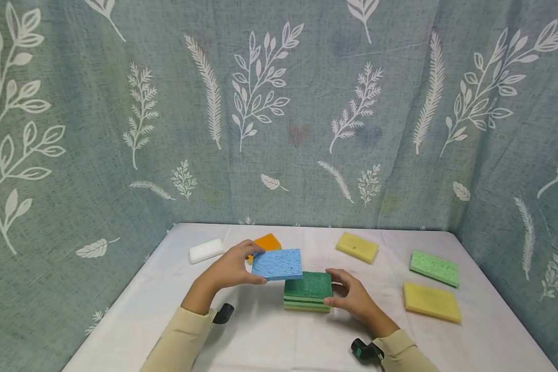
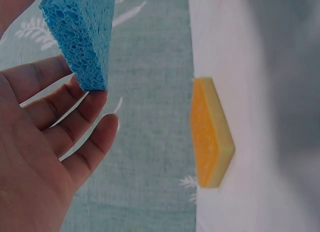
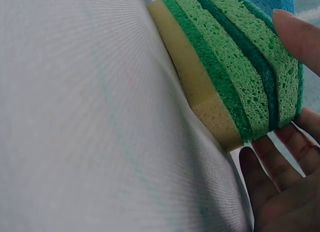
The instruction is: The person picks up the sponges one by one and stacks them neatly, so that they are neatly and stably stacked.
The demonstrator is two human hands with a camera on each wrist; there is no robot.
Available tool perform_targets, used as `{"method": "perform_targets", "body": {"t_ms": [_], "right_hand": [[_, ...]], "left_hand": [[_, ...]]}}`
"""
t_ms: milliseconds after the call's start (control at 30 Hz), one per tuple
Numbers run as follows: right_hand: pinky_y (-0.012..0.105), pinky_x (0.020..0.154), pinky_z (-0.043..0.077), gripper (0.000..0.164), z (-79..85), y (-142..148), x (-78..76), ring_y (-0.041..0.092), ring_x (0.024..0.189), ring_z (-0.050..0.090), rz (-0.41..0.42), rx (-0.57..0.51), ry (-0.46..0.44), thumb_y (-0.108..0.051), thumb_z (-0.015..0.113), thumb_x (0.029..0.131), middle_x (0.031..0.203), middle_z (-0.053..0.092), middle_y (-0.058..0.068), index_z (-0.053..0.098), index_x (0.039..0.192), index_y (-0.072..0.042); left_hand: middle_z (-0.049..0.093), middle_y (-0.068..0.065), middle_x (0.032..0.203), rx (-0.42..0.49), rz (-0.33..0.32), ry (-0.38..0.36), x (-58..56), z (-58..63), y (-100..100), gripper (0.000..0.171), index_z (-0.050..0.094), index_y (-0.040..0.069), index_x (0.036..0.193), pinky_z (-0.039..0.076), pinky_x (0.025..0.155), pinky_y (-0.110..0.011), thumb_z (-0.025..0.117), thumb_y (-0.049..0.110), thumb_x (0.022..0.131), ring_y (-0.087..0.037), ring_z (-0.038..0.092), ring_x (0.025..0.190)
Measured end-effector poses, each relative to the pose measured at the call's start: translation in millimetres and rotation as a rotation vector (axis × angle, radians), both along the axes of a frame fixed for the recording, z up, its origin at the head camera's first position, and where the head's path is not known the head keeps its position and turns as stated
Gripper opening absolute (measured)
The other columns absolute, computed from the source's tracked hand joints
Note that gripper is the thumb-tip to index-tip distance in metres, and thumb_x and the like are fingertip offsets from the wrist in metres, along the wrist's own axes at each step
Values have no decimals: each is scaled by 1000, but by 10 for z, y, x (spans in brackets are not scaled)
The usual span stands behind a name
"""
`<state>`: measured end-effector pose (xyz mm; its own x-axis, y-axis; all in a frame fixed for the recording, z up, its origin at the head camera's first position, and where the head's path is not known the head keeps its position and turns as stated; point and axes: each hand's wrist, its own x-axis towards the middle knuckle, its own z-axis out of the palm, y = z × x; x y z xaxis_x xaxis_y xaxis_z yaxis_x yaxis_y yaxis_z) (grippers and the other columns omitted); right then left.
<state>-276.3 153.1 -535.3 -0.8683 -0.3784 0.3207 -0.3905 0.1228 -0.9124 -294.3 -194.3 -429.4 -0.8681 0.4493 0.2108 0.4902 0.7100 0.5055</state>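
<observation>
A blue sponge (image 1: 277, 264) is raised in my left hand (image 1: 234, 267), gripped by its left end between thumb and fingers. Its porous side shows in the left wrist view. To the right and lower, a stack of green sponges (image 1: 308, 285) stands on the table, a dark green scouring face on top. The right wrist view shows a yellow layer (image 3: 215, 122) at the bottom and light green layers above it. My right hand (image 1: 352, 294) holds the right end of this stack, thumb at the front corner and fingers behind. The blue sponge overlaps the stack's upper left corner in the head view.
Behind my left hand lie an orange sponge (image 1: 268, 242) and a white block (image 1: 206, 251). A yellow sponge (image 1: 357, 248) lies at the back; a light green sponge (image 1: 434, 268) and another yellow sponge (image 1: 431, 303) are at right. Patterned curtains (image 1: 297, 170) surround the white-covered table (image 1: 260, 341).
</observation>
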Motion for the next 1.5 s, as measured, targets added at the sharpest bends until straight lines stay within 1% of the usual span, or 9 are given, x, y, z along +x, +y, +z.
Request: {"method": "perform_targets", "body": {"t_ms": [167,267,433,533,667,833,1100,1267,1500], "right_hand": [[45,102,41,78,-3,2,1,37,122,50,6,-27,-5,-4,84,74,132,51,19,44,140,6],[49,101,41,78,-1,7,9,40,122,49,10,-26,4,-4,83,75,132,50,21,42,141,7],[43,101,42,79,22,9,21,35,122,51,-11,7,-22,-9,85,75,131,52,17,43,141,5],[42,101,43,79,20,7,20,35,121,52,-13,10,-25,-10,85,74,130,53,17,44,140,6],[44,101,42,79,4,14,10,37,120,52,-6,9,-14,-11,85,75,130,53,18,44,140,6],[43,102,42,80,22,21,13,37,121,51,1,2,-14,-10,85,75,130,52,19,43,140,7],[46,100,43,78,49,17,29,39,120,52,22,-5,13,-8,83,77,131,51,22,41,140,9],[43,100,43,77,30,14,21,37,120,52,18,-2,3,-10,84,76,132,51,19,44,141,4],[39,99,45,78,0,-3,10,34,119,53,8,3,47,-12,85,75,130,53,18,45,140,5]], "left_hand": [[52,3,131,-4,-26,-15,9,-11,81,74,63,17,126,47,94,-42,86,51,65,-18,51,115],[51,3,133,-16,-40,-30,11,-30,126,75,62,18,129,46,94,-41,86,52,66,-17,51,116],[53,3,129,-41,-56,-30,-2,-51,191,75,61,20,130,47,93,-41,84,54,67,-16,52,113],[53,3,130,-54,-52,-28,-15,-66,221,75,61,20,131,47,94,-41,83,54,68,-17,52,115],[52,2,131,-67,-50,-34,-30,-92,267,73,61,20,131,47,94,-42,85,48,69,-18,52,115],[53,3,129,-70,-63,-35,-25,-87,334,70,61,19,131,47,94,-42,86,43,70,-18,53,114],[52,2,133,-90,-81,-17,-18,-89,417,74,61,20,131,46,96,-42,83,53,69,-18,51,117],[52,2,133,-96,-93,-10,-21,-116,475,75,61,20,131,45,97,-42,82,56,68,-18,51,117],[53,3,131,-107,-96,-23,-13,-139,577,76,62,20,131,46,97,-41,81,57,68,-17,51,115]]}}
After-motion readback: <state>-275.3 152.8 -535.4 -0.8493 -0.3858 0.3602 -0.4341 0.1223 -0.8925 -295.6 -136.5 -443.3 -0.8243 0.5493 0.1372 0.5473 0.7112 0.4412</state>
